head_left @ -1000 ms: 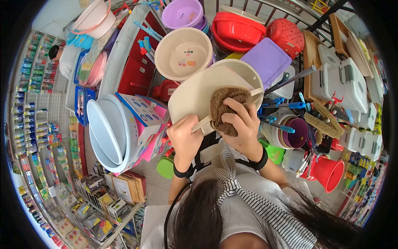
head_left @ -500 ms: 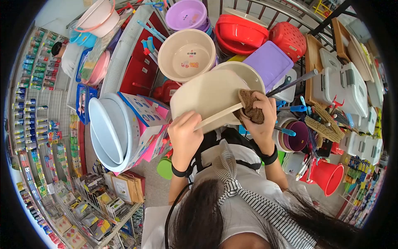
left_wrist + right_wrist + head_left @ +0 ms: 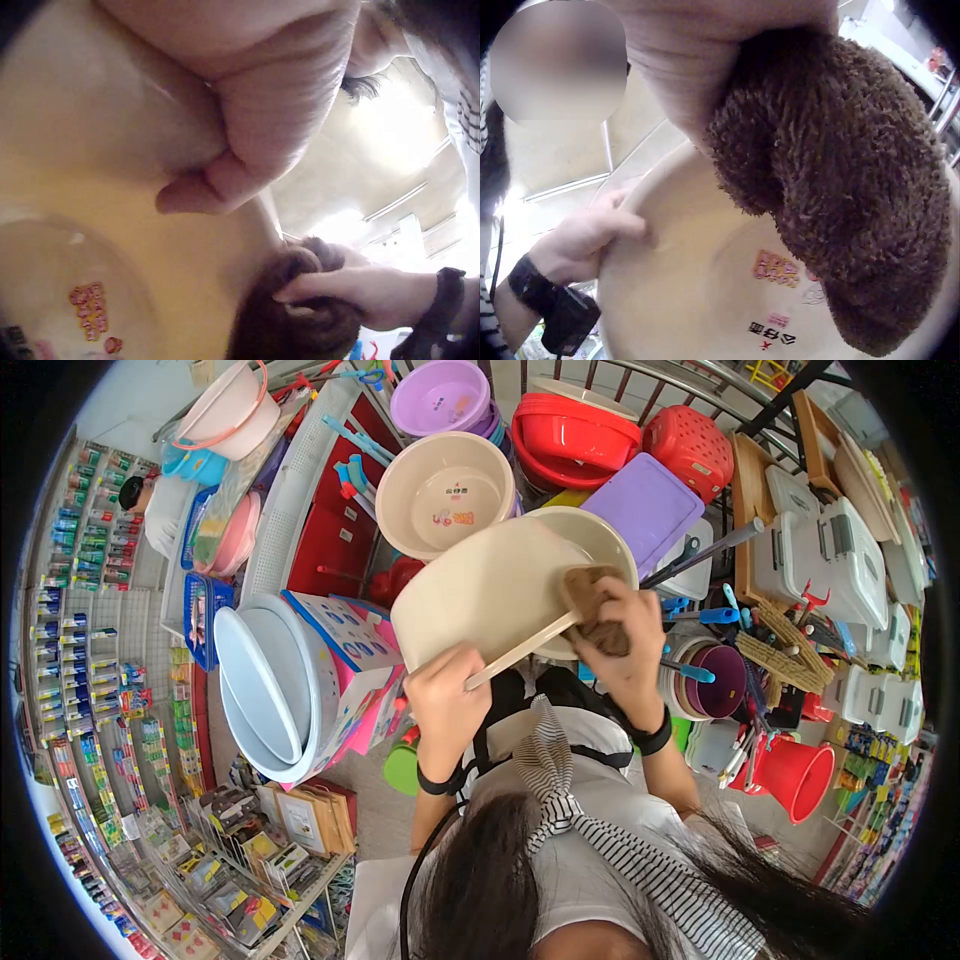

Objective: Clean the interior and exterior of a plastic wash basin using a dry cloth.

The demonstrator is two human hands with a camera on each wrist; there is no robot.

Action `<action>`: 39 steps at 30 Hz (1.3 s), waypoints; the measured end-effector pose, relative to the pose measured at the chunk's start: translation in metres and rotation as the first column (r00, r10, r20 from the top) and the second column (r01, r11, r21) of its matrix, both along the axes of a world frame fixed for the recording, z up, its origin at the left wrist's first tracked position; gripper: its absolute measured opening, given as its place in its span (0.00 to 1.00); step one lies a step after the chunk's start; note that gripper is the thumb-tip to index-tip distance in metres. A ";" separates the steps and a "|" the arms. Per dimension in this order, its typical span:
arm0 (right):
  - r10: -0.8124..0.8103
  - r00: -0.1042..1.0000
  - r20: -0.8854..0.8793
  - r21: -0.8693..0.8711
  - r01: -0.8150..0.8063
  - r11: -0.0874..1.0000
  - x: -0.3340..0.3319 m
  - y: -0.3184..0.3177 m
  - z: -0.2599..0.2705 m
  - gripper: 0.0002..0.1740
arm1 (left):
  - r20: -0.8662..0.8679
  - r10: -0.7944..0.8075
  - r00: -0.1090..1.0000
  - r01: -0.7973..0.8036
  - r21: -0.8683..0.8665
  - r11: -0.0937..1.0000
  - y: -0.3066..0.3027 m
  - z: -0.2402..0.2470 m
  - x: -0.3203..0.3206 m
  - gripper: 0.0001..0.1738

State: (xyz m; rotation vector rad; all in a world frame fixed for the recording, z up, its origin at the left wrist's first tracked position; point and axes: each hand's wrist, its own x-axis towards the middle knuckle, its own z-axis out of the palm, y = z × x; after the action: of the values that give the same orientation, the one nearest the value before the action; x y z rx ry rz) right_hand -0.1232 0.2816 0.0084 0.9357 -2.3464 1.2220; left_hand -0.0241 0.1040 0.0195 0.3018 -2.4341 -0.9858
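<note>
A beige plastic basin (image 3: 475,595) is held up tilted in front of the person's body. My left hand (image 3: 447,692) grips its near rim, with the thumb lying over the inner side in the left wrist view. My right hand (image 3: 630,645) holds a bunched brown fluffy cloth (image 3: 582,590) at the right part of the same rim. In the right wrist view the cloth (image 3: 855,180) covers part of the basin's inside, where printed coloured labels (image 3: 776,268) show on the bottom.
Behind the held basin stand another beige basin (image 3: 445,495), purple basins (image 3: 440,395), red basins (image 3: 575,440) and a purple lid (image 3: 645,510). Pale blue tubs (image 3: 265,690) stand left. Mop handles (image 3: 710,550), buckets (image 3: 720,680) and lidded storage boxes (image 3: 850,565) crowd the right.
My right hand has carried the cloth from the middle of the near rim toward its right end. The basin has turned slightly, while my left hand keeps its grip.
</note>
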 end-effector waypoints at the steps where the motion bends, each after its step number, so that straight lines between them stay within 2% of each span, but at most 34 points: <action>1: -0.045 0.999 0.023 -0.045 0.046 0.998 -0.007 0.004 -0.004 0.25 | -0.037 0.008 0.999 -0.007 0.027 1.000 -0.004 0.002 0.003 0.10; 2: -0.064 0.997 0.043 -0.113 0.068 0.991 -0.013 0.007 -0.006 0.26 | -0.058 0.010 0.998 -0.008 0.026 1.000 -0.006 0.007 0.004 0.11; 5: -0.093 0.996 0.012 -0.084 0.094 0.992 -0.010 0.008 -0.003 0.27 | -0.082 0.004 0.997 -0.008 -0.044 0.999 -0.011 0.004 0.005 0.13; 9: -0.098 0.988 -0.120 -0.100 0.086 0.991 0.006 -0.006 0.012 0.27 | -0.098 0.020 0.995 -0.022 -0.026 0.999 -0.012 0.001 0.003 0.15; 13: -0.060 0.988 -0.145 -0.064 0.051 0.997 0.014 -0.008 0.020 0.25 | -0.158 0.031 0.987 -0.027 0.028 0.999 -0.011 -0.003 0.005 0.16; 15: 0.024 0.980 -0.196 0.016 -0.021 1.000 0.008 0.002 0.020 0.25 | -0.193 0.036 0.981 -0.030 0.032 0.999 -0.012 -0.009 0.008 0.16; 17: 0.014 0.971 -0.239 -0.002 -0.015 1.000 0.001 0.009 0.016 0.26 | -0.285 -0.073 0.956 0.089 0.042 0.995 -0.013 -0.015 0.012 0.17; 19: -0.062 0.977 -0.205 -0.055 0.052 0.997 -0.009 0.019 0.010 0.27 | -0.290 -0.102 0.952 0.110 0.014 0.994 -0.025 -0.014 0.016 0.18; 21: -0.166 0.986 0.001 -0.165 0.164 0.973 -0.019 0.026 0.006 0.26 | -0.383 -0.158 0.910 0.152 -0.047 0.987 -0.040 -0.005 0.021 0.19; 23: -0.074 0.970 0.231 -0.276 0.138 0.951 -0.027 0.037 -0.008 0.26 | -0.405 -0.159 0.900 0.164 -0.024 0.986 -0.050 -0.005 0.025 0.20; 25: -0.008 0.965 0.261 -0.270 0.081 0.959 -0.027 0.042 -0.015 0.26 | -0.377 -0.051 0.925 0.007 -0.115 0.993 -0.054 -0.002 0.022 0.15; 26: 0.025 0.936 0.350 -0.283 0.081 0.956 -0.022 0.041 -0.017 0.25 | -0.310 0.023 0.951 -0.063 -0.121 0.991 -0.057 -0.002 0.025 0.12; 27: 0.057 0.899 0.435 -0.296 0.083 0.952 -0.019 0.041 -0.021 0.25 | -0.311 0.022 0.950 -0.062 -0.120 0.991 -0.055 -0.004 0.021 0.12; 29: 0.060 0.888 0.457 -0.323 0.103 0.941 -0.014 0.036 -0.027 0.23 | -0.229 0.374 0.898 -0.396 -0.054 0.917 -0.049 -0.006 0.008 0.10; 30: 0.011 0.851 0.525 -0.312 0.181 0.933 -0.009 0.032 -0.027 0.22 | -0.208 0.351 0.913 -0.385 -0.155 0.910 -0.051 -0.014 0.011 0.14; 31: -0.036 0.808 0.588 -0.297 0.258 0.920 -0.005 0.027 -0.028 0.21 | -0.209 0.351 0.913 -0.386 -0.156 0.909 -0.045 -0.014 0.010 0.14; 33: -0.075 0.801 0.594 -0.280 0.292 0.915 0.002 0.022 -0.030 0.19 | -0.135 0.485 0.864 -0.489 0.007 0.872 -0.027 -0.015 0.005 0.20; 34: -0.108 0.796 0.595 -0.265 0.321 0.909 0.007 0.020 -0.029 0.18 | -0.056 0.450 0.891 -0.452 -0.034 0.891 -0.023 -0.018 0.012 0.29; 35: -0.141 0.791 0.596 -0.250 0.349 0.903 0.010 0.019 -0.028 0.18 | -0.055 0.450 0.892 -0.452 -0.032 0.892 -0.020 -0.026 0.014 0.29; 37: -0.139 0.795 0.591 -0.265 0.354 0.897 0.013 0.018 -0.031 0.17 | -0.180 0.467 0.866 -0.478 -0.024 0.878 -0.012 -0.043 0.018 0.36; 38: -0.138 0.778 0.613 -0.289 0.383 0.877 0.014 0.016 -0.030 0.17 | -0.077 0.415 0.906 -0.409 0.085 0.908 -0.007 -0.043 0.022 0.37; 39: -0.135 0.760 0.636 -0.312 0.413 0.856 0.016 0.014 -0.029 0.17 | -0.074 0.418 0.906 -0.412 0.084 0.907 -0.002 -0.041 0.021 0.37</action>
State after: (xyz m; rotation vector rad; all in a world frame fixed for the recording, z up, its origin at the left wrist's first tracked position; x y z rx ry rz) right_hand -0.1073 0.2955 -0.0204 0.0136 -2.3310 2.0083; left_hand -0.0032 0.1017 -0.0212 0.7482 -2.1301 -0.8653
